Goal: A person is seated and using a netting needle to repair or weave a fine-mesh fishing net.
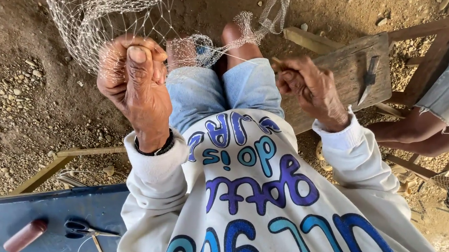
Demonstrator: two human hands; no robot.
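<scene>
One fishing net [111, 13] is hanging over the person's knees, its long run stretching up and away from the lap towards the top of the view. The left hand [135, 80] is gripping a bunch of mesh, fingers [137, 57] closing tight on it. The right hand [314, 90] is pinching one thin netting needle [281, 65], pointing left along a taut thread. One knife [369, 78] is lying on a wooden stool [344, 66]; one pair of scissors [83, 229] is resting on a blue table [45, 208]. Gravelly dirt ground [26, 96] is lying all around

We note fine translucent mesh netting [100, 17]; rough weathered wood stool [344, 71] at 2 o'clock carrying a dull metal knife [368, 78].
</scene>
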